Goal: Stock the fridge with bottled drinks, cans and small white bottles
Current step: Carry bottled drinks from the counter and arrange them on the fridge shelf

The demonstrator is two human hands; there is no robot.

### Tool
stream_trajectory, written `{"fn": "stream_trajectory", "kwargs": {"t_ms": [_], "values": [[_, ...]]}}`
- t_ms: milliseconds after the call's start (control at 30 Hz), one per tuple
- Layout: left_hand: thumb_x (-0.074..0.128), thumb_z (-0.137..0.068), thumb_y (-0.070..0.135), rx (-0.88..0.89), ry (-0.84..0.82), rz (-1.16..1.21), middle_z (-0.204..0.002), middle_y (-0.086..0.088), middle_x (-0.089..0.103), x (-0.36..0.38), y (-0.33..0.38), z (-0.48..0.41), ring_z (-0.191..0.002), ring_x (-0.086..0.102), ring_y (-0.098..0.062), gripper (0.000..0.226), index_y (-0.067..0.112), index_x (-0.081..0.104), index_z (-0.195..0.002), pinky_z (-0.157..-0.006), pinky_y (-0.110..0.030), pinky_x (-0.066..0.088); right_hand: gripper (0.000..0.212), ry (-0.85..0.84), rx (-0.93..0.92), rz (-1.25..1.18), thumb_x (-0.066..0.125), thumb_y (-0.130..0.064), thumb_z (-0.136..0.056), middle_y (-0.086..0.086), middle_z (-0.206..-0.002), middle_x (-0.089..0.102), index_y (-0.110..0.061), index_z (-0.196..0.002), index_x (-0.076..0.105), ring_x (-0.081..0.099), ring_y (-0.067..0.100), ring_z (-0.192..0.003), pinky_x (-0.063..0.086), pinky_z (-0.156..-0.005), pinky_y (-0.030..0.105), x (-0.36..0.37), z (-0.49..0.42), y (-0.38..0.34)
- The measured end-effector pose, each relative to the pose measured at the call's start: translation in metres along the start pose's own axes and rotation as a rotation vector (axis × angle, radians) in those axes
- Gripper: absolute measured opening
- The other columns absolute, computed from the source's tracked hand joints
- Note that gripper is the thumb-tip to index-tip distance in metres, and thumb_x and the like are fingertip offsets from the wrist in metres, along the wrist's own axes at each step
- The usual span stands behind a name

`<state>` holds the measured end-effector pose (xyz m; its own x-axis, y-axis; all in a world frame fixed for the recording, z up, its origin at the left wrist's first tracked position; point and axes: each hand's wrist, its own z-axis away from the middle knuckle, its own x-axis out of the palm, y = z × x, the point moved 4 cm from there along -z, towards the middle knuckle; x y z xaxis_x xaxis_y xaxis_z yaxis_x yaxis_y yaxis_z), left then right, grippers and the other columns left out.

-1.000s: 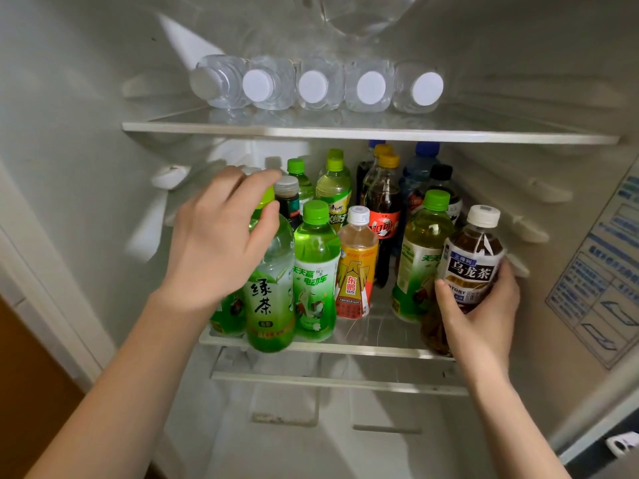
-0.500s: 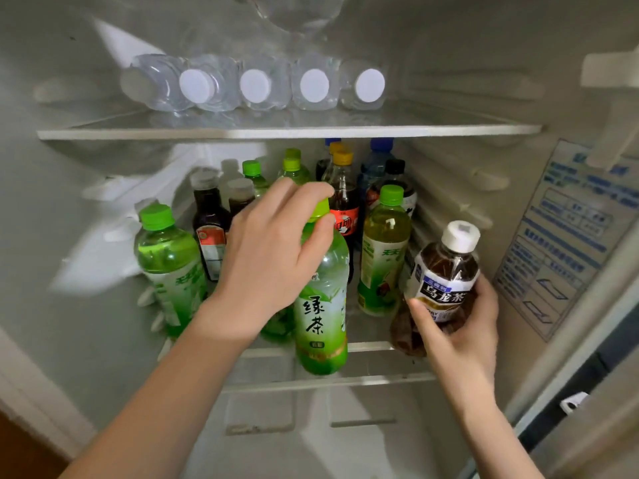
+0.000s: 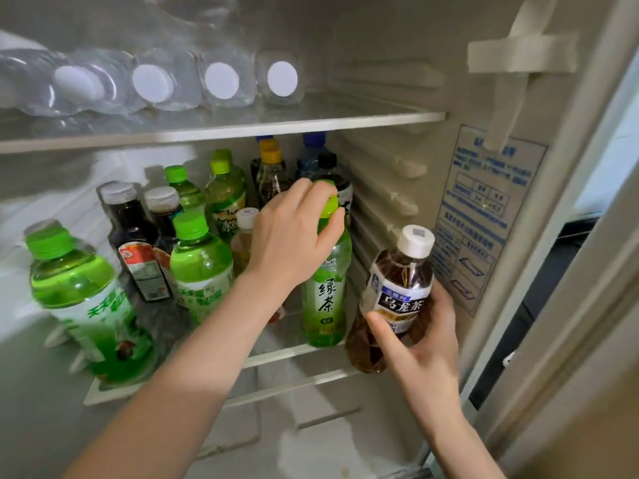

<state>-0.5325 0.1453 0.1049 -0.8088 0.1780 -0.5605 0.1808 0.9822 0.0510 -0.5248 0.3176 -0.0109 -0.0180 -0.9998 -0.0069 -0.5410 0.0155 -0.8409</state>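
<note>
Plainly the fridge (image 3: 397, 81) is well on its way to full; its upper shelf (image 3: 242, 127) carries clear water bottles (image 3: 221, 81) laid on their sides, caps outward, probably because they would not stand under the low ceiling; the middle shelf (image 3: 287, 354) holds the taller drinks upright, green teas and dark bottles packed from the back wall forward. At the right front of that shelf stands a green tea bottle (image 3: 326, 299); the left hand (image 3: 290, 243) has its fingers curled over the cap and neck, a top grip that suits sliding it in a crowded row, likely to open a gap by the wall. The right hand (image 3: 425, 344) wraps the lower body of a brown tea bottle (image 3: 397, 288), tilted and off the shelf, just before its right front corner; held low, so its base can go in first once there is room.
</note>
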Motion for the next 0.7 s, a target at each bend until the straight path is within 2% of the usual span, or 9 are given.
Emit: {"fn": "stream_trajectory", "kwargs": {"t_ms": [100,200,333,400,500,633,700], "values": [[0.047,-0.09,0.035,0.014,-0.011,-0.018,-0.087,-0.002,0.064,0.0,-0.005,0.0,-0.07,0.06,-0.019,0.03,0.012,0.063,-0.102,-0.052,-0.022,0.037,0.065,-0.03,-0.004,-0.014,0.081,-0.027,-0.07,-0.046,-0.113,0.05,-0.045,-0.118,0.04,0.051,-0.018,-0.107,0.036,-0.085,-0.002,0.003,-0.003,0.001],[0.041,-0.088,0.049,-0.02,-0.063,-0.08,-0.092,0.003,0.062,-0.005,-0.016,-0.002,-0.082,0.06,-0.019,0.037,0.019,0.059,-0.103,-0.056,-0.023,0.036,0.066,-0.048,0.008,-0.011,0.079,-0.022,-0.07,-0.043,-0.112,0.052,-0.046,-0.118,0.04,0.052,-0.015,-0.108,0.037,-0.086,-0.001,0.005,-0.006,0.003],[0.033,-0.086,0.062,-0.08,-0.131,0.003,-0.099,0.009,0.055,-0.011,-0.022,-0.018,-0.092,0.053,-0.013,0.051,0.023,0.061,-0.104,-0.066,-0.025,0.036,0.064,-0.072,0.015,0.003,0.075,-0.038,-0.068,-0.037,-0.118,0.052,-0.055,-0.118,0.04,0.053,-0.009,-0.111,0.04,-0.09,0.004,0.008,-0.005,0.0],[0.034,-0.086,0.063,-0.15,-0.197,0.087,-0.102,0.011,0.052,-0.009,-0.026,-0.032,-0.093,0.049,-0.009,0.049,0.027,0.061,-0.106,-0.069,-0.027,0.036,0.066,-0.09,-0.011,0.049,0.075,-0.04,-0.069,-0.031,-0.123,0.051,-0.06,-0.119,0.036,0.052,-0.006,-0.115,0.041,-0.095,0.011,0.012,-0.004,-0.003],[0.044,-0.085,0.059,-0.255,-0.449,0.155,-0.112,0.005,0.059,0.005,-0.031,-0.057,-0.099,0.054,-0.014,0.042,0.03,0.061,-0.11,-0.079,-0.031,0.046,0.074,-0.096,-0.033,0.09,0.078,-0.031,-0.07,-0.024,-0.125,0.052,-0.067,-0.117,0.034,0.053,-0.002,-0.116,0.043,-0.097,0.019,0.014,-0.003,-0.004],[0.054,-0.09,0.042,-0.32,-0.875,0.043,-0.12,0.0,0.059,0.029,-0.027,-0.082,-0.095,0.057,-0.017,0.035,0.024,0.063,-0.118,-0.066,-0.025,0.048,0.077,-0.092,-0.035,0.112,0.079,-0.03,-0.07,-0.026,-0.123,0.051,-0.071,-0.115,0.032,0.053,-0.004,-0.114,0.042,-0.095,0.013,0.015,-0.003,-0.004],[0.058,-0.091,0.032,-0.318,-0.963,-0.022,-0.125,-0.004,0.058,0.037,-0.026,-0.089,-0.102,0.06,-0.023,0.033,0.021,0.063,-0.122,-0.073,-0.029,0.053,0.075,-0.077,-0.029,0.1,0.08,-0.031,-0.069,-0.027,-0.121,0.052,-0.068,-0.115,0.034,0.054,-0.006,-0.112,0.042,-0.092,0.008,0.015,-0.002,-0.003]]}}
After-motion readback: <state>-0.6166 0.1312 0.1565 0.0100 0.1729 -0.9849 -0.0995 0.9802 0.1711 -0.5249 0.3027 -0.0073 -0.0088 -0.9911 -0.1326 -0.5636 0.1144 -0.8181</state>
